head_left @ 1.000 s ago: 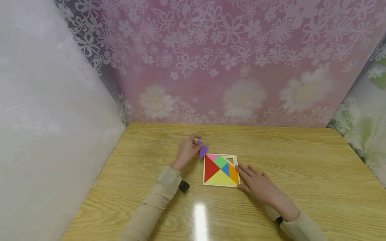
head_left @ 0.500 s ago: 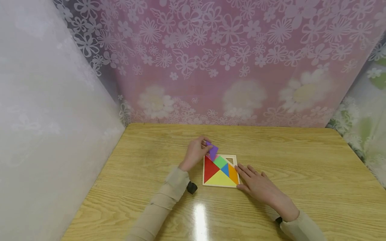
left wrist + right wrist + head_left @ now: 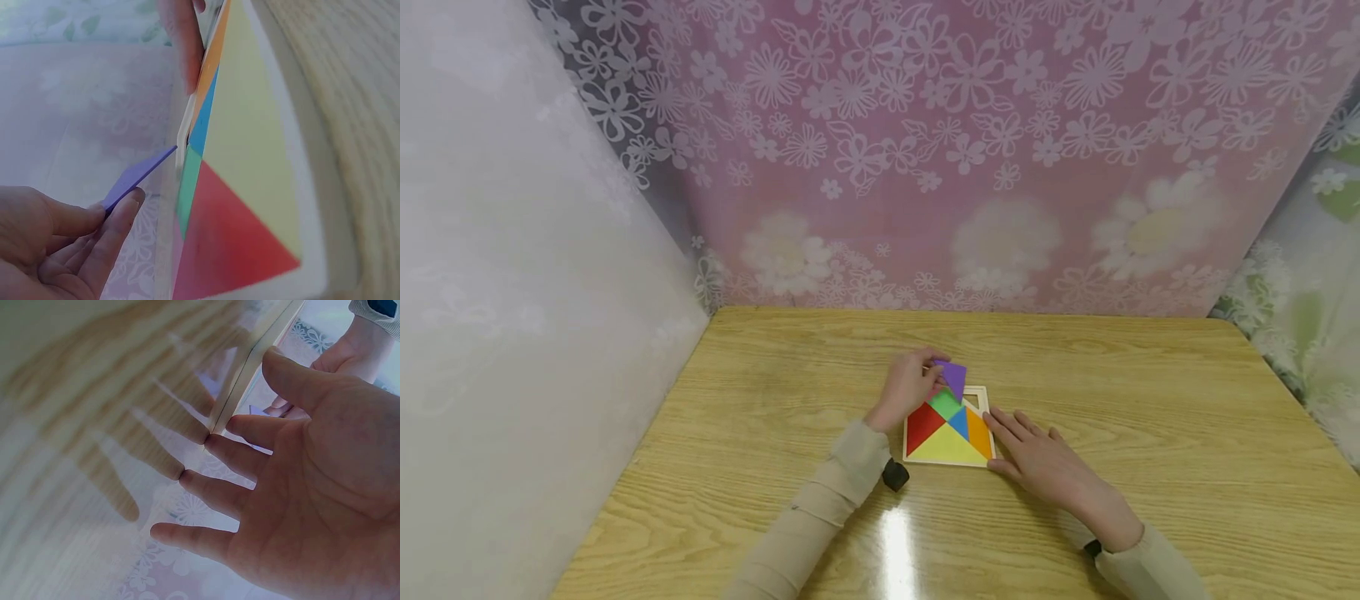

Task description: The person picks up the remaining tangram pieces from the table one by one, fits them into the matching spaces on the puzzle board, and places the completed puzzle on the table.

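Observation:
My left hand pinches a purple triangular tangram piece between thumb and fingers. In the left wrist view the purple piece is tilted and held above the puzzle. A square wooden tangram tray lies on the table, holding red, yellow, green, blue and orange pieces; the pink one is mostly hidden by the left hand. A gap shows at its far right corner. My right hand rests at the tray's right edge with straight fingers; in the right wrist view the thumb and fingertips touch the tray's side and the table.
The wood-grain table extends on all sides of the tray. A pink flowered curtain hangs behind its far edge, and a whitish sheet stands along the left. Light glares off the tabletop in front of the tray.
My left hand has moved right with the purple triangle, from beside the tray's far left corner to over its far edge. The right hand has stayed at the tray's right edge.

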The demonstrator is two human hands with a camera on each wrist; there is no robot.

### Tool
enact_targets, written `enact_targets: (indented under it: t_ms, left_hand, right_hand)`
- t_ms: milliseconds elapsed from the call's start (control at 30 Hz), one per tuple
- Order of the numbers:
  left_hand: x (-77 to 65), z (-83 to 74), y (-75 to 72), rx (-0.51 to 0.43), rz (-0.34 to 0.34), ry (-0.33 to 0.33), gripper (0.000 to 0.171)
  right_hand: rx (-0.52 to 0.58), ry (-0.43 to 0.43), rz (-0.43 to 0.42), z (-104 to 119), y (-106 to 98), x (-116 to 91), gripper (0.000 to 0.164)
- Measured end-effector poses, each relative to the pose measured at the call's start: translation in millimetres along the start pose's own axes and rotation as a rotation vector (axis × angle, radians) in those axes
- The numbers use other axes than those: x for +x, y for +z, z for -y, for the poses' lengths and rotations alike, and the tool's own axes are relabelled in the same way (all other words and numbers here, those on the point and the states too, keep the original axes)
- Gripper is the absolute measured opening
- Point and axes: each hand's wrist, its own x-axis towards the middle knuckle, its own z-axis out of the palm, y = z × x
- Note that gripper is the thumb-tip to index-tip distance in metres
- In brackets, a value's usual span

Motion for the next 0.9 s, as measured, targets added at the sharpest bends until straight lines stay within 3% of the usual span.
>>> enact_targets:
  t_ms: [567,900]
  left_hand:
    - [2.4,-0.8,21.5,-0.010,0.055,-0.028,0.021]
    - [2.9,3.8,23.9,0.219,0.048,0.062,0.016]
  right_hand:
    - [-0.025,-0.018,-0.023,-1,1,0,0.063]
    - [-0.037,-0.024,-0.037,-3,2,0,0.063]
